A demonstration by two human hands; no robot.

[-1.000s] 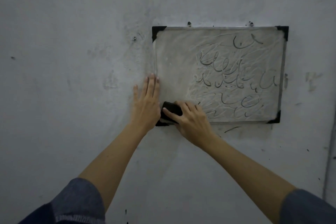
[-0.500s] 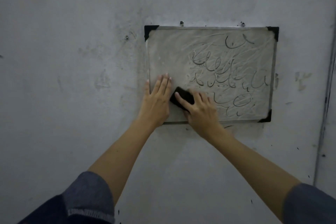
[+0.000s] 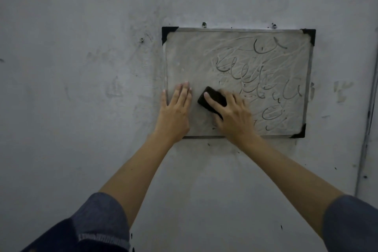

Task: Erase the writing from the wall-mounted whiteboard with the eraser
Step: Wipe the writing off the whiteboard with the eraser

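A small whiteboard (image 3: 204,51) with black corner caps hangs on the grey wall. Dark scribbled writing (image 3: 263,80) covers its right half; the left half is smeared and free of lines. My right hand (image 3: 233,116) grips a black eraser (image 3: 212,99) and holds it against the board's lower middle, just left of the writing. My left hand (image 3: 176,108) lies flat with straight fingers on the board's lower left corner, covering that corner cap.
The wall (image 3: 81,88) around the board is scuffed and stained. Two screws (image 3: 204,24) stick out above the top edge. A thin dark vertical line (image 3: 368,120) runs down the wall at the far right.
My right hand has slid the eraser up and to the right from the board's bottom left corner. My left hand moved from the frame's left edge onto the board.
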